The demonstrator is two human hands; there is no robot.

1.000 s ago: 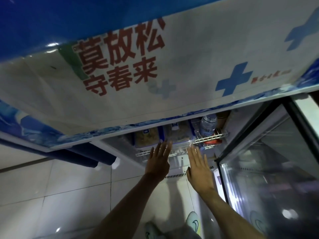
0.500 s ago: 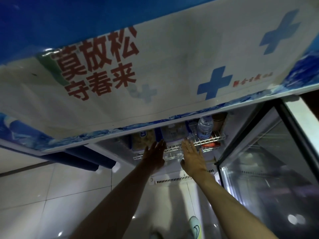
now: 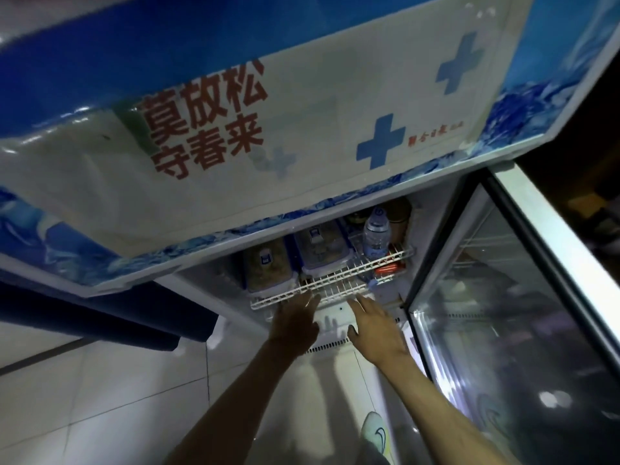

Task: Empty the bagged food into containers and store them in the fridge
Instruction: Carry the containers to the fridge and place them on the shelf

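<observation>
- Two clear lidded plastic containers (image 3: 266, 268) (image 3: 322, 250): side by side on the white wire fridge shelf (image 3: 339, 280), just beyond your fingertips.
- Your left hand (image 3: 295, 322) and right hand (image 3: 375, 325): fingers straight, spread, gripping nothing, at the shelf's front edge.

Single head-worn wide-angle view, close to the fridge (image 3: 302, 135), facing forward and steeply down past its header into the open shelf (image 3: 335, 283).

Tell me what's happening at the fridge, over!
Left hand, right hand open, at wire shelf edge. Two containers on shelf. Glass door open; nothing blocking.
</observation>
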